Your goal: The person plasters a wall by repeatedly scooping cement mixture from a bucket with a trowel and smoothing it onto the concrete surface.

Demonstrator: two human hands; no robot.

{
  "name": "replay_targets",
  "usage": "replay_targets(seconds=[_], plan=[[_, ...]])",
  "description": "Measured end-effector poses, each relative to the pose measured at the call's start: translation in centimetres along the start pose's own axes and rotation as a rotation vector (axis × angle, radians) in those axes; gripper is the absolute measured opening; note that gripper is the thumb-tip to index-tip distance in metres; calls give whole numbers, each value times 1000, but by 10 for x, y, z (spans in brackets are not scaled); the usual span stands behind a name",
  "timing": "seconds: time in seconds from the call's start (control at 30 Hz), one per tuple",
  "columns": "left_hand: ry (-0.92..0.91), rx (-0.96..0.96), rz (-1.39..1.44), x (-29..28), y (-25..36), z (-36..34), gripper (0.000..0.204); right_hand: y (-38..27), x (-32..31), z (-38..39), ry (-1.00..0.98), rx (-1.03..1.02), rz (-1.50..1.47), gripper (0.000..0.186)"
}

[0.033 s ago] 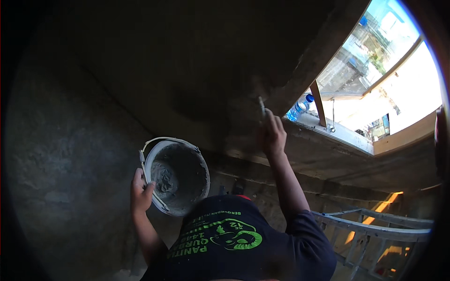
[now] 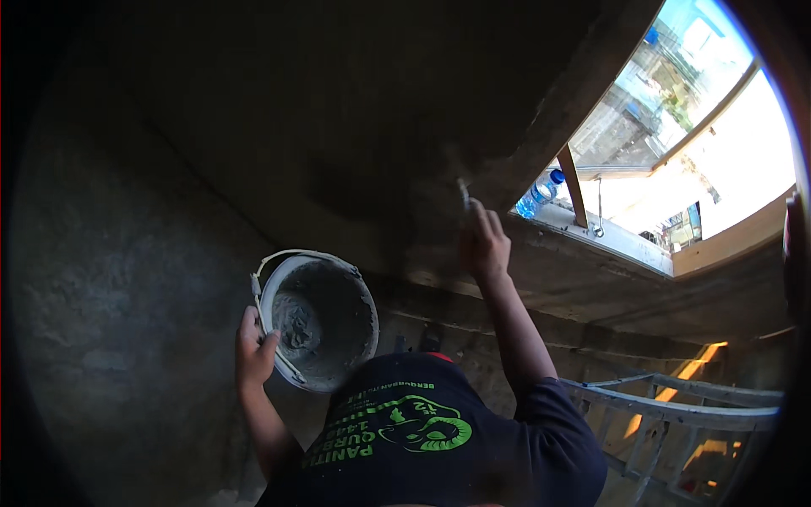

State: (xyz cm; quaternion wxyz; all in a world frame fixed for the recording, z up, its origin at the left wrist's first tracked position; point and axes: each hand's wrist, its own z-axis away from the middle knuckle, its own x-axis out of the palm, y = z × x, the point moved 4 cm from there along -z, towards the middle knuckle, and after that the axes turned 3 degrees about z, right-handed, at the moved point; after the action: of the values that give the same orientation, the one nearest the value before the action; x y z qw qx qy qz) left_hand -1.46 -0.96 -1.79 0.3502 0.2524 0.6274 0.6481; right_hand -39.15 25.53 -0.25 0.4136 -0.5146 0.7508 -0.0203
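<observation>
A white bucket [image 2: 372, 325] tilts toward me on the left, with wet grey plaster [image 2: 297, 325] inside. My left hand [image 2: 256, 348] is closed on its near-left rim and wire handle, thumb toward the opening. Right of the middle, my right hand [image 2: 487, 247] is raised to the dark wall [image 2: 363, 110]. Its fingers wrap a thin flat-bladed tool [image 2: 463, 193], seen almost edge-on, so its exact kind is unclear. The tool's pale tip points at a smeared lighter patch of wall beside the window's edge; whether it touches cannot be made out.
At the upper right is a bright open window [image 2: 676, 160] with a wooden frame. On its sill stands a clear water bottle [image 2: 538, 196] with a blue cap. A metal ladder [image 2: 676, 411] is at the lower right. Left lies a patchy grey wall [image 2: 110, 296].
My right hand and the flat-bladed tool have shifted slightly left. My left hand and the bucket have hardly moved.
</observation>
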Motion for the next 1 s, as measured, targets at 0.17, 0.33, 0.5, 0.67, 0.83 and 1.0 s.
replay_targets(seconds=[0.17,0.33,0.5,0.67,0.83,1.0], plan=[[-15,42,10,-17,2,0,32,23,50,63,-258,-48,154,48],[4,44,-4,-27,-1,-7,30,1,29,45,0,-132,60,55],[4,9,21,-28,-8,-13,31,-2,25,4,32,10,189,50],[5,40,44,-36,-9,-14,31,33,51,62,-20,112,250,50],[-18,23,31,-38,-13,-10,32,41,38,116,-149,104,87,46],[-9,0,30,-34,-7,-13,33,-11,2,24,185,-107,-36,40]])
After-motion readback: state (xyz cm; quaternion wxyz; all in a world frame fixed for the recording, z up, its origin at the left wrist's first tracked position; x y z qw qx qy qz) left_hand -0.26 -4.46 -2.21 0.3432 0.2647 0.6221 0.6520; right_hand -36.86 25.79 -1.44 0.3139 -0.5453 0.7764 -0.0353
